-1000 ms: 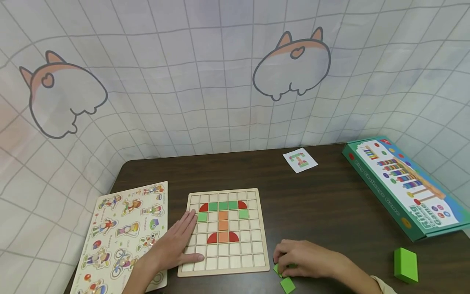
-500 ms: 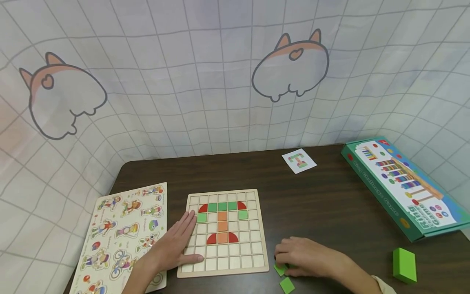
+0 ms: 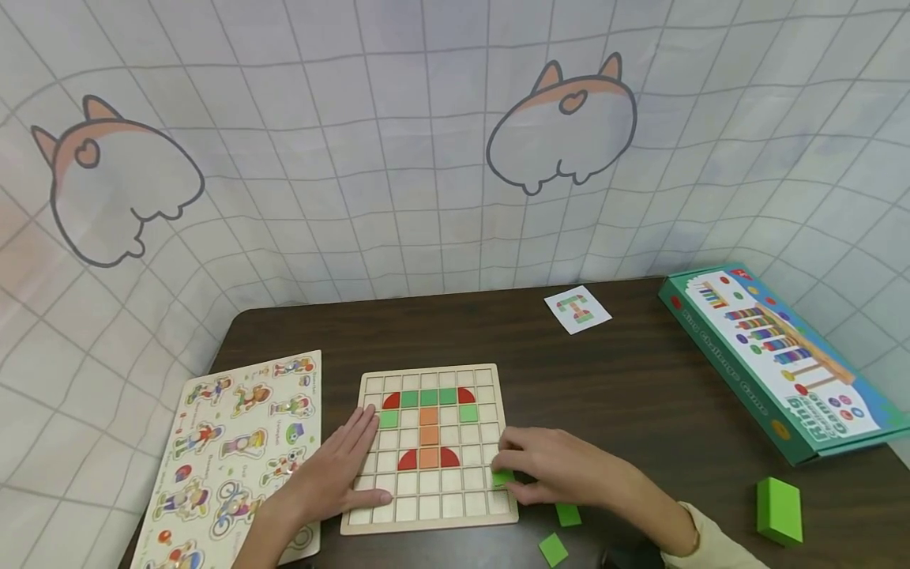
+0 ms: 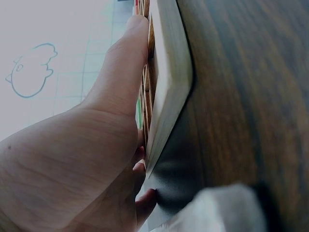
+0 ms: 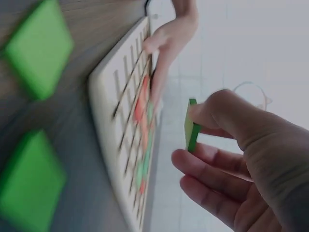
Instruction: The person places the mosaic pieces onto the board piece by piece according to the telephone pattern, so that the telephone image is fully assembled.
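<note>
A wooden grid board (image 3: 431, 508) lies on the dark table, bearing red, green and orange pieces in a T-like figure. My left hand (image 3: 323, 478) rests along its left edge with the fingers straight and the thumb over the lower left corner; the left wrist view shows that thumb (image 4: 123, 63) on the board's rim. Between the thumb and fingers of my right hand (image 3: 562, 466) is a green square tile (image 5: 191, 126), held up over the board's right edge. Two more green square tiles, one nearer the board (image 3: 568, 514) and one below it (image 3: 553, 550), lie on the table.
A picture puzzle board (image 3: 227, 466) lies at the left, partly under my left forearm. At the back is a small pattern card (image 3: 577, 309). A boxed ring game (image 3: 789, 356) and a green block (image 3: 779, 511) are on the right. A patterned curtain (image 3: 426, 237) hangs behind the table.
My right hand has picked up a green tile from the table and moved up and left with it to the board's right edge. My left hand has stayed in place.
</note>
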`<state>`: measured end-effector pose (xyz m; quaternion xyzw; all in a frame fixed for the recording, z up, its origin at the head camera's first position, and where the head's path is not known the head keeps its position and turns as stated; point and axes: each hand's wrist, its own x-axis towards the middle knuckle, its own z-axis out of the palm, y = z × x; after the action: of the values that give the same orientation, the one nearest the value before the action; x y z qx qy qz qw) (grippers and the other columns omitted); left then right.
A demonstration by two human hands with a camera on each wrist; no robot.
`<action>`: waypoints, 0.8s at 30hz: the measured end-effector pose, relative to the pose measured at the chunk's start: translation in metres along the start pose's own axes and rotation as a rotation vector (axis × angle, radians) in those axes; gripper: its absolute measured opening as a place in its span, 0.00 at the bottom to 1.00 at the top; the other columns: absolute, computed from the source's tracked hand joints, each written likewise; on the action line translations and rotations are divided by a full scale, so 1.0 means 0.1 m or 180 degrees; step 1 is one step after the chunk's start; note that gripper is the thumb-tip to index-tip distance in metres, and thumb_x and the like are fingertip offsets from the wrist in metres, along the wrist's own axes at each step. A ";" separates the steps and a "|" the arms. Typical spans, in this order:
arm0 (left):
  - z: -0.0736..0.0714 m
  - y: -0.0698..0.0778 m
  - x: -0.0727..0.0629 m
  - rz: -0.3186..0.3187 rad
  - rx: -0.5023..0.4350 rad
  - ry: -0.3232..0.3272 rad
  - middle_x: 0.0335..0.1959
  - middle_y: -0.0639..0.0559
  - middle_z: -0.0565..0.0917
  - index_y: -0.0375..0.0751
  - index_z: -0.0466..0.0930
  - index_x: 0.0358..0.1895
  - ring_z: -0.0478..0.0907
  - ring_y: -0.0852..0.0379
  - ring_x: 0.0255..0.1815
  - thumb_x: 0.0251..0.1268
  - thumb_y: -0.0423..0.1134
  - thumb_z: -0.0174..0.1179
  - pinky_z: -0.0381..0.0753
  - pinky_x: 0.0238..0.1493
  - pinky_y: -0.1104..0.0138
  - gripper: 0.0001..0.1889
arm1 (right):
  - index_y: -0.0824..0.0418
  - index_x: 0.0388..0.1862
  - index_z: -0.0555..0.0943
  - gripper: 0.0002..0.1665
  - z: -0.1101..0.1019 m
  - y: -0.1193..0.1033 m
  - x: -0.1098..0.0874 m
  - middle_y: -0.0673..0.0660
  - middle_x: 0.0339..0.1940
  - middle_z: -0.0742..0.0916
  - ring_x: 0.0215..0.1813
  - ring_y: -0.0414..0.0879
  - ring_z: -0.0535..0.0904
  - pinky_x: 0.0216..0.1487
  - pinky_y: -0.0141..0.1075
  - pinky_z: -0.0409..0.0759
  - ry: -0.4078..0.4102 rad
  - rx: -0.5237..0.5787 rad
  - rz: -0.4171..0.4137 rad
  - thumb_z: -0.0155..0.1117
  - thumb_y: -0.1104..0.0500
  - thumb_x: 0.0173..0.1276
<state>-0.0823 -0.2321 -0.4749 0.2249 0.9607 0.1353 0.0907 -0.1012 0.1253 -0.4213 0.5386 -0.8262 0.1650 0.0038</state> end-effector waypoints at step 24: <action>-0.02 -0.01 -0.02 0.0004 -0.0011 0.0000 0.80 0.41 0.49 0.35 0.49 0.77 0.47 0.41 0.80 0.56 0.74 0.53 0.60 0.74 0.47 0.56 | 0.51 0.33 0.84 0.06 0.62 -0.39 1.07 0.45 0.36 0.81 0.34 0.34 0.72 0.37 0.20 0.72 -0.0293 -0.0378 -0.0028 0.64 0.52 0.68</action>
<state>-0.0816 -0.2341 -0.4735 0.2253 0.9603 0.1370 0.0910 -0.1007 -0.0011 -0.4496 0.5481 -0.8315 0.0908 -0.0015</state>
